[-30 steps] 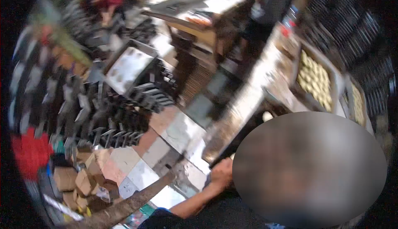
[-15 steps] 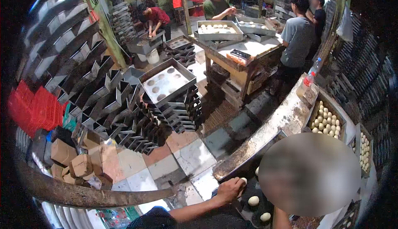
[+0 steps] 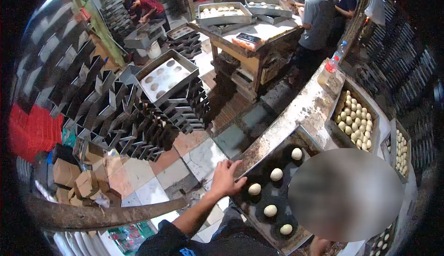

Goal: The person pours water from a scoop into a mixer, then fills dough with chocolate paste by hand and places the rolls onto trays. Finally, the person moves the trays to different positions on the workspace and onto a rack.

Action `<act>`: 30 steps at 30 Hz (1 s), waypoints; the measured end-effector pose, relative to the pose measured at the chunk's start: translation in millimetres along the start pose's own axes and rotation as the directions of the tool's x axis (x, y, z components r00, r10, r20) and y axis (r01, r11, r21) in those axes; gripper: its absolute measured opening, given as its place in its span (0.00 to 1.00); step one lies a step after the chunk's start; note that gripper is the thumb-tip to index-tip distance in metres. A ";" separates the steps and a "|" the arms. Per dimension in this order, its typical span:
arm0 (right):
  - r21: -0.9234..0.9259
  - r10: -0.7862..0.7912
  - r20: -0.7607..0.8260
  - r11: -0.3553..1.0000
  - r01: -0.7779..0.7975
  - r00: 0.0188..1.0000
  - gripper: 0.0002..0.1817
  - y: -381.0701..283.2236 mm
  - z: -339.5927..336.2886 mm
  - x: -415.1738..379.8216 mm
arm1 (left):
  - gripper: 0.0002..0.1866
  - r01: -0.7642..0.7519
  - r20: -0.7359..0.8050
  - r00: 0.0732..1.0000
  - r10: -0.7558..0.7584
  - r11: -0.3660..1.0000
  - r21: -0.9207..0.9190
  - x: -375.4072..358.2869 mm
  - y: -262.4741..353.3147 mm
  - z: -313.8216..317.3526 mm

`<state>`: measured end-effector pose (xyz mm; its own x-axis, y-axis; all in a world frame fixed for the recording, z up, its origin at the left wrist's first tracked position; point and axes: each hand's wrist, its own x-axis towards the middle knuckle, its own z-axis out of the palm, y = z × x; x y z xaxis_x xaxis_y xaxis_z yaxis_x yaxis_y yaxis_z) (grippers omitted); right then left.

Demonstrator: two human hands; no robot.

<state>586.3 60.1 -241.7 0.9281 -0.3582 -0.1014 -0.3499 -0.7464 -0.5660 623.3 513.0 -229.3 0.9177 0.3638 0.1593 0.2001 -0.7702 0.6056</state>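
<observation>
My left hand [image 3: 225, 178] is at the left edge of a dark metal tray [image 3: 241, 199], fingers apart and holding nothing. A pale dough ball [image 3: 254, 189] rests in the tray just beside its fingertips. Several more balls lie spaced out there, among them one near the far end [image 3: 296, 153] and one near the front [image 3: 286, 229]. Only the wrist area of my right hand [image 3: 320, 246] shows, at the bottom edge. A blurred oval hides its fingers, anything they hold, and the tray's right part.
Trays of closely packed balls [image 3: 355, 121] stand to the right. A bottle [image 3: 331, 66] is on the pale ledge [image 3: 296, 112]. Stacked trays [image 3: 167, 78], cardboard boxes [image 3: 66, 172] and red crates [image 3: 39, 131] are at left. People work around a wooden table [image 3: 240, 57] farther back.
My left hand has let go of a dough ball, spread its fingers and moved up and left to the tray's edge. The view has shifted, showing more of the tray.
</observation>
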 end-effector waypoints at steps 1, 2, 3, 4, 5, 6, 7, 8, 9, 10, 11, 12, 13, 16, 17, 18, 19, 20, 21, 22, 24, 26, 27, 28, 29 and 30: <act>-0.242 0.251 0.259 0.952 -0.189 0.933 0.43 -1.1 -17.8 -17.1 | 0.24 0.012 -0.001 1.000 -0.012 1.000 0.004 2.1 -11.5 4.3; -0.091 0.044 0.293 0.996 -0.018 0.955 0.34 23.6 -3.9 -23.1 | 0.25 -0.037 0.183 0.982 0.052 0.996 -0.082 4.5 -22.8 8.6; 0.071 -0.165 0.295 0.986 0.150 0.941 0.29 45.6 16.4 -26.7 | 0.26 -0.072 0.355 0.926 0.131 0.982 -0.174 6.1 -31.3 12.3; 0.078 -0.168 0.301 0.985 0.151 0.939 0.29 52.1 30.6 -25.7 | 0.26 -0.070 0.354 0.927 0.125 0.984 -0.164 7.0 -35.9 14.7; 0.070 -0.112 0.300 0.993 0.095 0.947 0.28 54.7 41.4 -24.9 | 0.24 -0.089 0.343 0.925 0.166 0.969 -0.229 7.1 -38.0 17.2; 0.063 -0.059 0.297 0.997 0.042 0.953 0.32 57.4 46.6 -24.8 | 0.23 -0.111 0.325 0.922 0.208 0.950 -0.293 4.7 -39.9 21.2; 0.196 -0.187 0.161 0.968 0.154 0.969 0.27 52.6 45.6 -28.0 | 0.21 -0.041 0.315 0.935 0.164 0.930 -0.365 1.7 -39.0 23.1; 0.207 -0.185 0.157 0.967 0.151 0.970 0.27 49.1 38.6 -29.2 | 0.21 -0.051 0.315 0.934 0.172 0.933 -0.358 -5.2 -38.7 22.2; 0.285 -0.182 0.184 0.950 0.124 0.966 0.25 31.7 22.2 -29.1 | 0.21 0.019 0.331 0.937 0.110 0.932 -0.363 -8.9 -31.4 13.7; 0.361 -0.168 0.202 0.928 0.087 0.965 0.24 20.3 7.5 -26.2 | 0.21 0.081 0.357 0.932 0.061 0.926 -0.368 -13.8 -20.9 6.6; 0.366 -0.200 0.226 0.925 0.108 0.953 0.23 25.1 -5.1 -20.4 | 0.20 0.121 0.262 0.965 -0.020 0.919 -0.375 -30.7 -6.0 3.5; 0.372 -0.208 0.235 0.922 0.110 0.949 0.23 35.1 -20.7 -17.2 | 0.18 0.147 0.185 0.980 -0.080 0.910 -0.387 -44.1 13.5 -2.6; 0.384 -0.313 0.185 0.896 0.224 0.932 0.23 39.1 -40.3 -15.2 | 0.16 0.140 0.343 0.939 -0.012 0.926 -0.350 -45.0 38.2 -21.0; 0.104 -0.536 -0.122 0.830 0.547 0.836 0.26 92.5 -79.1 -8.0 | 0.16 0.137 0.176 0.982 -0.062 0.881 -0.452 -84.7 81.5 -9.6; 0.488 -0.406 0.023 0.802 0.344 0.913 0.22 101.9 -108.1 -10.4 | 0.20 0.212 0.219 0.969 -0.116 0.848 -0.486 -103.8 148.3 -19.0; 0.785 -0.343 0.156 0.612 0.094 0.926 0.19 109.1 -134.7 -6.3 | 0.23 0.105 0.168 0.986 0.008 0.754 -0.649 -106.1 95.5 5.3; 0.801 -0.301 0.164 0.597 0.051 0.939 0.21 126.5 -152.4 -7.1 | 0.25 0.208 0.120 0.978 -0.171 0.761 -0.614 -116.6 132.7 10.4; 0.816 -0.276 0.175 0.577 0.018 0.945 0.23 147.2 -166.4 -9.7 | 0.27 0.157 0.083 0.988 -0.133 0.845 -0.511 -116.5 157.1 19.7; 0.822 -0.208 0.136 0.569 0.006 0.969 0.23 168.2 -182.3 -20.0 | 0.26 0.091 0.128 0.991 -0.024 0.830 -0.550 -104.7 161.3 31.4; 0.772 -0.094 0.143 0.634 -0.051 0.985 0.28 187.0 -197.6 -27.9 | 0.26 0.040 0.153 0.986 0.065 0.801 -0.598 -91.9 165.5 47.1; 0.720 0.023 0.128 0.686 -0.109 0.992 0.33 206.8 -224.8 -36.7 | 0.25 -0.194 0.184 0.893 0.412 0.718 -0.668 -73.4 204.4 76.5; 0.879 0.119 -0.094 0.475 0.026 0.989 0.44 238.1 -260.2 -33.7 | 0.23 -0.178 0.203 0.889 0.410 0.719 -0.672 -77.8 310.0 100.7; 0.935 0.186 -0.137 0.349 0.065 0.973 0.47 255.6 -270.7 -32.6 | 0.23 -0.077 0.293 0.842 0.453 0.638 -0.766 -75.3 357.5 116.8; 0.969 0.258 -0.167 0.223 0.110 0.951 0.49 274.4 -277.6 -31.0 | 0.23 0.049 0.241 0.899 0.365 0.464 -0.885 -93.0 411.3 130.0; 0.913 0.217 -0.360 0.285 0.294 0.907 0.49 295.9 -282.1 -24.3 | 0.24 -0.064 0.152 0.861 0.486 0.399 -0.915 -101.7 437.6 135.6; 0.814 0.155 -0.544 0.338 0.473 0.825 0.50 300.4 -296.4 -15.3 | 0.23 -0.099 0.150 0.854 0.498 0.438 -0.893 -101.3 455.7 144.3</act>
<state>429.3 -324.8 -167.7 0.6422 -0.7160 0.2735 0.4243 0.0349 -0.9049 671.1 49.5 -81.9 0.9349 -0.1516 0.3209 -0.3095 0.0945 0.9462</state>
